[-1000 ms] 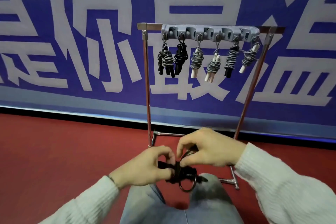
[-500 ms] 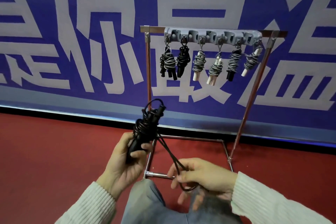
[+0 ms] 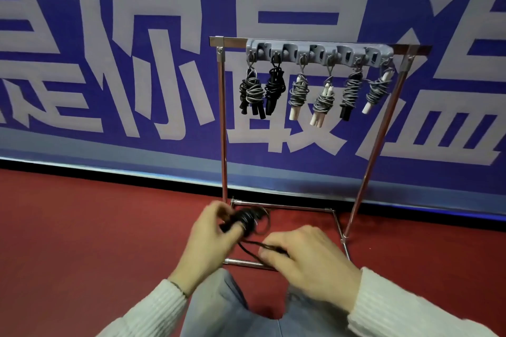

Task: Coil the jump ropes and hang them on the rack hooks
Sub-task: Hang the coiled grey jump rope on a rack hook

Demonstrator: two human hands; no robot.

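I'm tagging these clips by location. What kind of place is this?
Probably a gym or sports hall: red sports-type floor, a big blue banner along the wall, and a metal rack hung with coiled jump ropes.

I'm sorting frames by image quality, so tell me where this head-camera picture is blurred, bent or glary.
Head view: the left hand and the black jump rope it grips are smeared by motion blur; the right hand is softer too. The rack and its hung ropes look fairly sharp. Wide-angle distortion tilts the rack's right post. Lighting is even, with only a faint sheen on the top bar.
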